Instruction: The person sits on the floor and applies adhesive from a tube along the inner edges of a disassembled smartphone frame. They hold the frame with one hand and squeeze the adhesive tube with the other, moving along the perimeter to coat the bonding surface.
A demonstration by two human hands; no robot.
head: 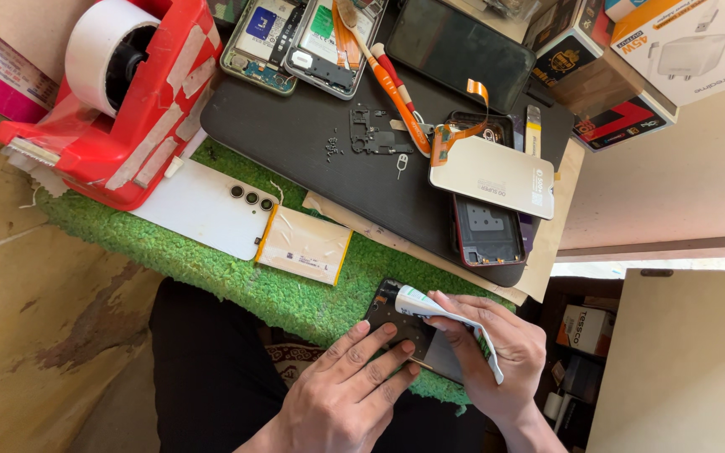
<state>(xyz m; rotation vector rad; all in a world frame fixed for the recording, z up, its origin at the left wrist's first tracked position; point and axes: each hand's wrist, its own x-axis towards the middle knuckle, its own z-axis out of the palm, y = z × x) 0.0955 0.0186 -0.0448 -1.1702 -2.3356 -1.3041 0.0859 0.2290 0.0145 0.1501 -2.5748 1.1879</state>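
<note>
A dark phone screen panel (396, 323) lies at the near edge of the green fuzzy mat (211, 260). My left hand (350, 390) presses flat on it, fingers spread over its near end. My right hand (497, 352) grips a flattened white glue tube (446, 315), its nozzle resting on the panel's top corner. A white phone back cover (207, 208) with three camera rings and a pale battery pouch (304, 245) lie further out on the mat.
A black work pad (312, 143) carries opened phones, small screws, a metal bracket, an orange-handled tool and a white battery. A red tape dispenser (119, 92) stands at the left. Boxes are stacked at the upper right; shelves with boxes sit lower right.
</note>
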